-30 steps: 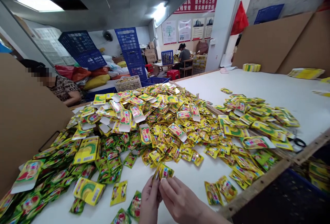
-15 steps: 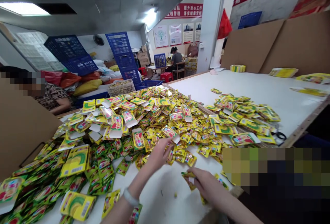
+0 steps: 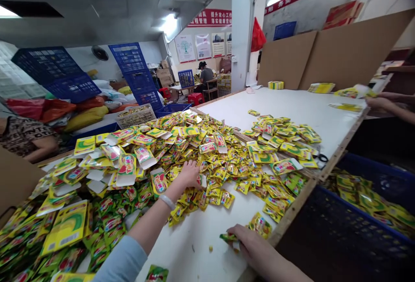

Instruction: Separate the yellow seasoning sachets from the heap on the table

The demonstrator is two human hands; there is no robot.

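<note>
My left hand (image 3: 189, 174) reaches over the heap of small yellow sachets (image 3: 220, 171). Its fingers are closed over a small yellow carton (image 3: 201, 181) with a white flap, mostly hidden beneath them. Low on the right, my right hand (image 3: 248, 241) pinches a green-and-yellow sachet (image 3: 228, 238) just above the white table (image 3: 197, 256). Something white shows under its fingers, too small to name. Another yellow sachet (image 3: 260, 225) lies right behind that hand. A green sachet (image 3: 157, 272) rests at the bottom edge.
Yellow cartons (image 3: 126, 167) and green sachets (image 3: 110, 213) are heaped at left. More flat cartons (image 3: 287, 145) lie across a wooden divider (image 3: 241, 136). A blue crate (image 3: 363, 221) with packets stands below at right. Another person's hand (image 3: 376, 100) is at the far right; a co-worker (image 3: 32, 139) sits left.
My hands have parted from together at the front. The left went forward to a carton in the heap; the right moved right with a sachet. The view has turned right.
</note>
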